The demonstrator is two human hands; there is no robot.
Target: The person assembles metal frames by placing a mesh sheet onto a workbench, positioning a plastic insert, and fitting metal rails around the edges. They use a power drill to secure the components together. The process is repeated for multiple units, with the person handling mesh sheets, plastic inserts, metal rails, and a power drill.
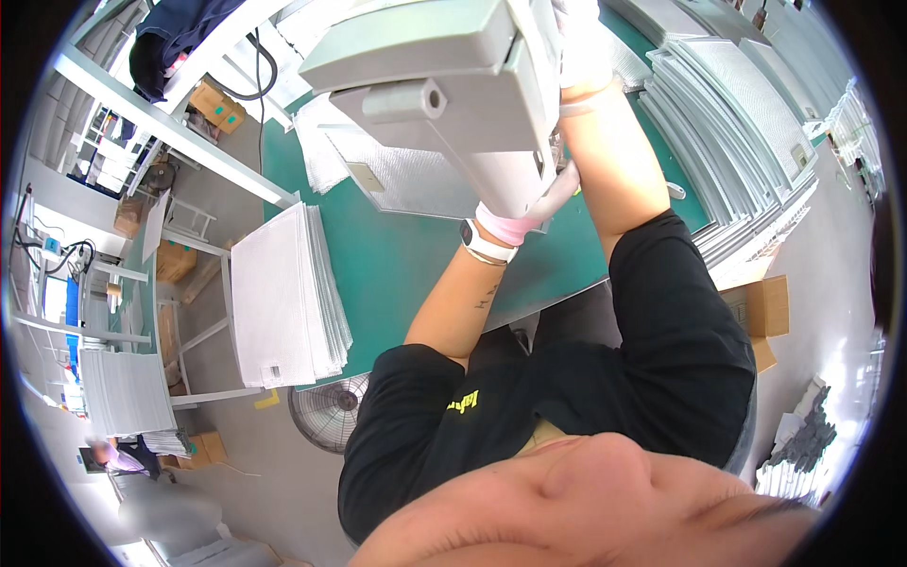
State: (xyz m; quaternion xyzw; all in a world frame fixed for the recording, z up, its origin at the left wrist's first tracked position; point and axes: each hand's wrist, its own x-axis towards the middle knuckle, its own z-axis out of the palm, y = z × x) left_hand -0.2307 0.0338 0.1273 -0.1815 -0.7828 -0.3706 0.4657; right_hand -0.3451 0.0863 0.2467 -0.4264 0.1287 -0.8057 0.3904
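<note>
At the far left, a stack of pale sheets (128,392) is seen, and nearer in, a stack of white sheets (283,293) is laid at the left end of the green tabletop (378,269), its edges slightly fanned, with a round fan (331,413) glimpsed below; next along, there it is, a silvery-white panel (411,180) laid flat on the green, much of it blocked from view by a bulky grey device (406,61) at the top centre; just behind the device's lower end, the gloved left hand (548,203) is half hidden, a white watch (468,234) worn at its wrist, and how far its fingers are opened or what is gripped cannot be told; the gloved right hand (583,57) is stretched to the upper edge, its fingers cut off, so its grip cannot be told either; beside that forearm a small white object (675,191) is rested, then a big stack of framed panels (723,132) is leaned over one another, and an open cardboard box (767,307) is seen below
</note>
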